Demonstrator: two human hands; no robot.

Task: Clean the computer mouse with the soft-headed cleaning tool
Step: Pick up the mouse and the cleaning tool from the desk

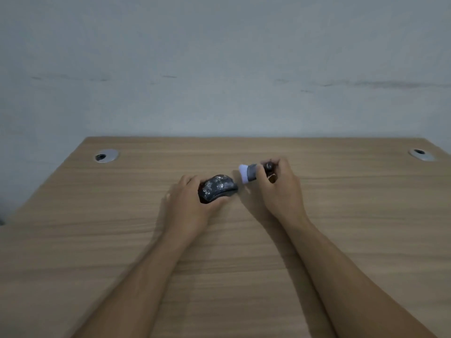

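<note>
The left hand (pixel 188 201) forms the first grip: the fingers curl over the far side of the computer mouse (pixel 218 188) and the thumb lies along its near side, so the grip is pressed onto the mouse body and steadies it on the worktop (pixel 122 240). The mouse is dark, with pale grey-white smears across its upper shell. Its long axis runs roughly parallel to the far edge of the worktop, slightly skewed. The end enclosed by the left hand points toward the left edge; the exposed, tapered end points toward the right edge. Which end carries the buttons cannot be told, as the picture is blurred. The mouse sits near the middle of the worktop, nearer the far edge than the near edge.

The right hand (pixel 278 186) forms the second grip: the fingers are closed around the dark handle of the soft-headed cleaning tool (pixel 251 172). The tool's long axis also runs roughly left to right. Its pale, bluish-white soft head (pixel 243 171) points toward the left edge and toward the mouse. The head sits just beside the exposed end of the mouse, slightly farther back, with a narrow gap visible between them.

Two round metal cable grommets are set in the worktop, one near the far left corner (pixel 106 156) and one near the far right corner (pixel 421 154).
</note>
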